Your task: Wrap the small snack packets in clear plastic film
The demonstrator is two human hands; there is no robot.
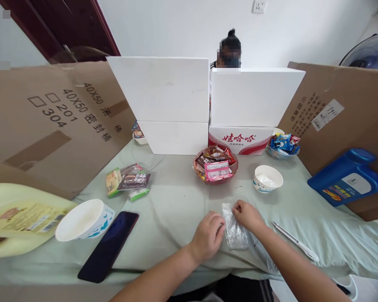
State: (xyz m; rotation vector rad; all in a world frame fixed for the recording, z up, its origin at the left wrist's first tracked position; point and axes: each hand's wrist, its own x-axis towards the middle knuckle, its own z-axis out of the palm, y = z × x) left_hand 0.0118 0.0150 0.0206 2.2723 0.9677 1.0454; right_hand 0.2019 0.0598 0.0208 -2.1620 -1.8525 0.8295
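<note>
A small clear plastic bag (pixel 234 230) lies flat on the pale green cloth near the table's front edge. My left hand (pixel 208 235) rests curled on the bag's left side, fingers pinching its edge. My right hand (pixel 247 215) pinches the bag's upper right corner. Beyond my hands stands a red bowl (pixel 216 165) heaped with wrapped snacks, a pink packet on top. To its right stands a white paper bowl (pixel 268 178).
A black phone (pixel 108 246) and a tipped paper bowl (pixel 84 219) lie left, by a yellow jug (pixel 17 218). Snack packets (pixel 128 180) lie behind them. Metal tongs (pixel 295 241) and a blue jug (pixel 346 177) are right. Cardboard and white boxes wall the back; a person sits behind.
</note>
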